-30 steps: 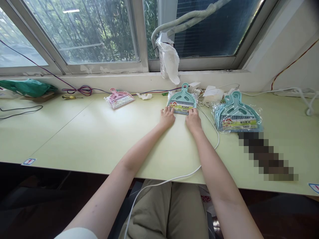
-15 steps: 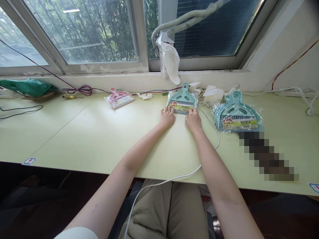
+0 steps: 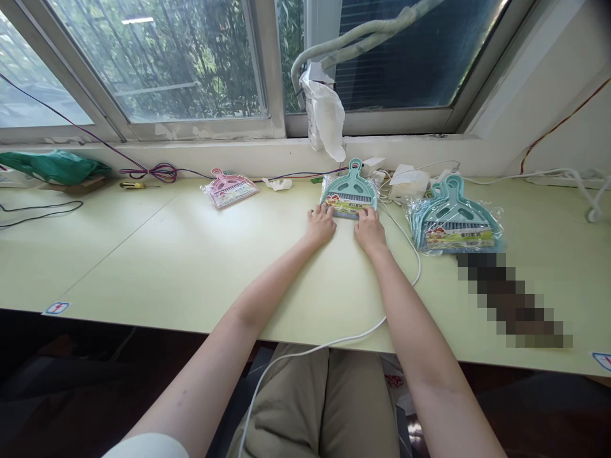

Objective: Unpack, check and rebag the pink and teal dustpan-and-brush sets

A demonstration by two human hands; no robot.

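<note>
A mint-green dustpan and brush set [image 3: 351,187] in clear plastic lies at the back of the table, its handle toward the window. My left hand [image 3: 321,222] grips the near left corner, fingertips on top. At the near right edge, my right hand [image 3: 370,227] holds the same pack with bent fingers. The thumbs are mostly hidden. Off to the right rests a stack of similar mint-green dustpan sets [image 3: 456,216], with printed labels. A pink dustpan set [image 3: 231,189], also wrapped, lies apart on the left.
A white cable [image 3: 415,254] runs past my right forearm and over the table's front edge. A yellow-handled screwdriver [image 3: 132,185], bundled wires [image 3: 162,172] and a green bag [image 3: 57,168] lie back left. A blurred dark object [image 3: 515,302] lies front right.
My right hand has slid very slightly left along the pack's near edge. My left hand and the dustpan sets stay where they were.
</note>
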